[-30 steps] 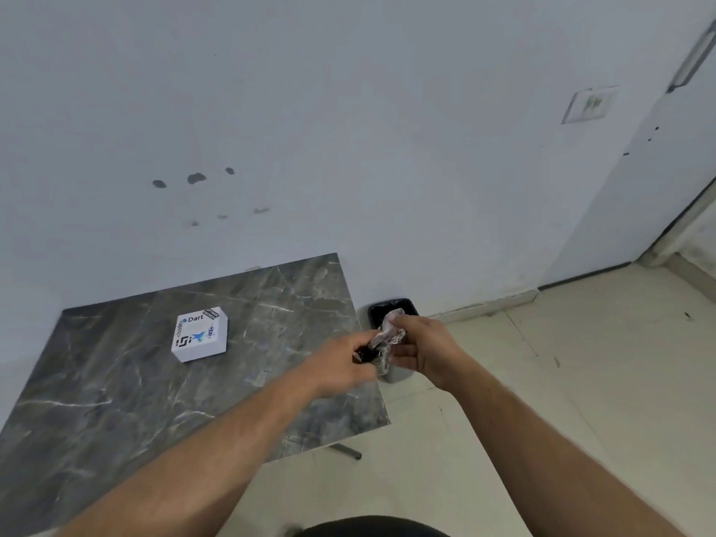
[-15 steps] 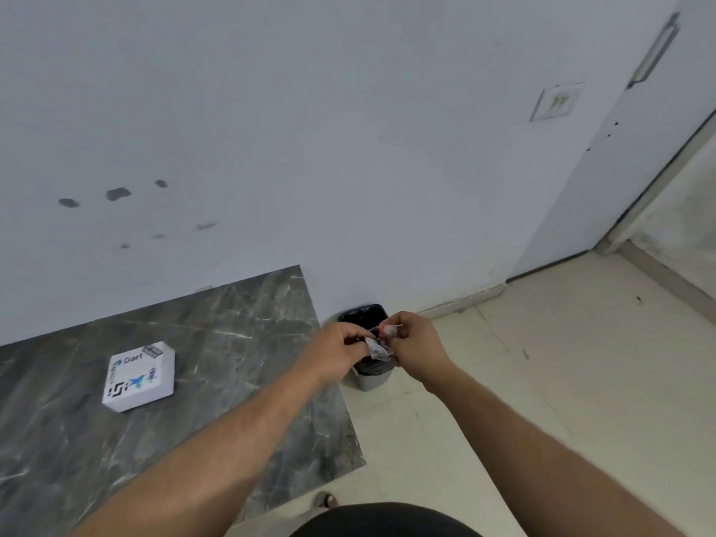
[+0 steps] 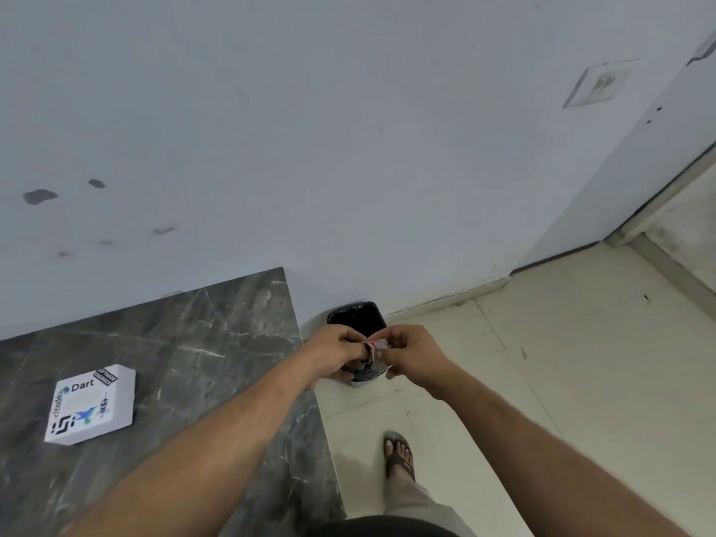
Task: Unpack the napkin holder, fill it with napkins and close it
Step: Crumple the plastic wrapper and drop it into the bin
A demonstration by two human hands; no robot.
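Both our hands are pinched around a small crumpled bit of wrapper (image 3: 375,348), held out past the table's right edge and right above the little black-lined bin (image 3: 358,317) on the floor by the wall. The left hand (image 3: 336,352) has its fingers curled closed on the wrapper's left side, and the right hand (image 3: 412,354) is closed on the other side, so the scrap is mostly hidden and we can't tell much about it. The hands also cover the bin's near rim. Back on the grey marble table (image 3: 186,343) sits the white box (image 3: 92,405) with "Dart" printed on it, well apart to the left. Our sandalled foot (image 3: 399,455) shows on the pale tile floor (image 3: 542,362) below.
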